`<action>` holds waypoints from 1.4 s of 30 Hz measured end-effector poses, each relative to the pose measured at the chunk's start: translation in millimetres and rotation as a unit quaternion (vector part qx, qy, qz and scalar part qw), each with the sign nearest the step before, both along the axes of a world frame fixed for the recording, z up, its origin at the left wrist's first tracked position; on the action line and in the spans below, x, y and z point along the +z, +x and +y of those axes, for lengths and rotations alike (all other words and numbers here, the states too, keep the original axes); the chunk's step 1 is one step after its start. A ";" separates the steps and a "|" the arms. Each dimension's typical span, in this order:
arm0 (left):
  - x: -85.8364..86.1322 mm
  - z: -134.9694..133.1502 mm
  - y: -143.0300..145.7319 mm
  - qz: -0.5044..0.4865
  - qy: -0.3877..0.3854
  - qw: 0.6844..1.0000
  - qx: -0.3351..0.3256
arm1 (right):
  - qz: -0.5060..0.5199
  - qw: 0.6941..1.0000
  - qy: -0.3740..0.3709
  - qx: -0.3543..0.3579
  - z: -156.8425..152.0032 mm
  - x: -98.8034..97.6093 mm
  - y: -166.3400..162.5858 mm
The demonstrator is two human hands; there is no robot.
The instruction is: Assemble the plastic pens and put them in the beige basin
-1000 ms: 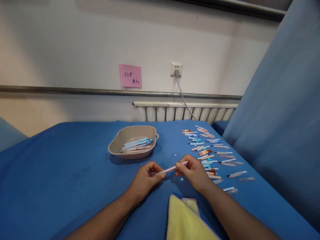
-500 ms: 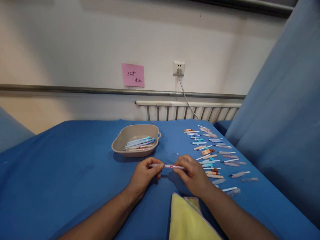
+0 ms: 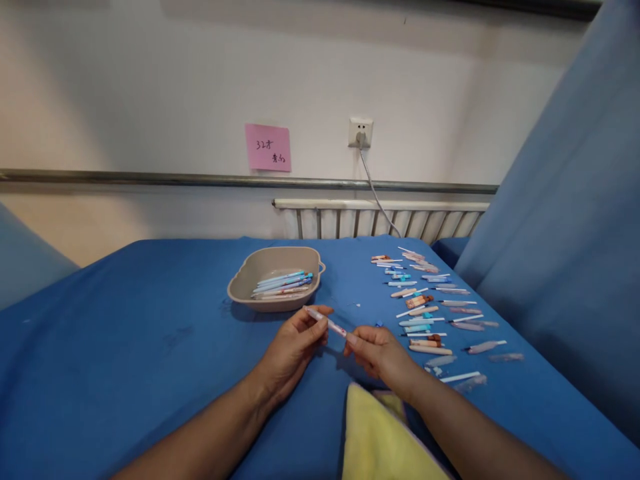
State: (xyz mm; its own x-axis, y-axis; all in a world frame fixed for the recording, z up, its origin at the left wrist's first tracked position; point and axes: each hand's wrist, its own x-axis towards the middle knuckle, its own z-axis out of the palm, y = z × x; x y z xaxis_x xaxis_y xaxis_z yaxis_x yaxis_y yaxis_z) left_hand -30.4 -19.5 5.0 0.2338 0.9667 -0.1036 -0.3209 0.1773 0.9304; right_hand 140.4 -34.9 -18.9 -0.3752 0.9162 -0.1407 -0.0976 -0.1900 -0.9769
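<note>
Pinching a thin pale pink plastic pen between them, both hands sit low over the blue cloth-covered table. The left hand is curled, thumb and fingertips closed on the pen's upper end, which points up and away toward the tray. The right hand is closed more tightly, its fingertips gripping the pen's lower end. The pen slants between the two hands, lifted clear of the cloth.

Just beyond the left hand stands a beige oval plastic tray holding a bundle of blue and pink pens. Right of the hands, rows of small pen parts in white, blue and orange run from near the right hand back toward the table's far edge and close to its right edge. A yellow folded cloth lies between the forearms at the near edge. Left of the tray the blue surface stretches wide to the left edge. A pink paper note is stuck to the wall beyond.
</note>
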 end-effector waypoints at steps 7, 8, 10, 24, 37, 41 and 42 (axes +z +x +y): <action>-5.4 5.7 0.3 0.024 -0.015 0.999 0.039 | -0.062 0.995 0.062 -0.039 0.2 -3.6 0.2; -4.3 5.8 -0.6 0.014 -0.019 0.999 0.037 | -0.056 0.997 0.036 -0.028 0.3 -2.0 0.8; -0.4 4.7 -2.0 -0.010 -0.025 0.999 0.025 | -0.046 0.999 -0.005 -0.009 1.4 1.0 3.0; 0.9 7.0 -5.0 -0.003 -0.044 0.999 -0.022 | -0.202 0.971 0.124 -0.021 5.8 -6.5 14.6; -3.2 9.2 -9.7 0.075 -0.015 0.994 -0.079 | -0.282 0.943 0.175 -0.027 5.9 -0.3 19.5; -2.6 9.4 -7.7 0.121 -0.023 0.991 -0.044 | -0.297 0.937 0.182 -0.025 6.2 0.9 20.0; -4.8 10.9 -7.0 0.158 -0.024 0.987 -0.033 | -0.300 0.936 0.184 -0.025 5.9 1.3 20.0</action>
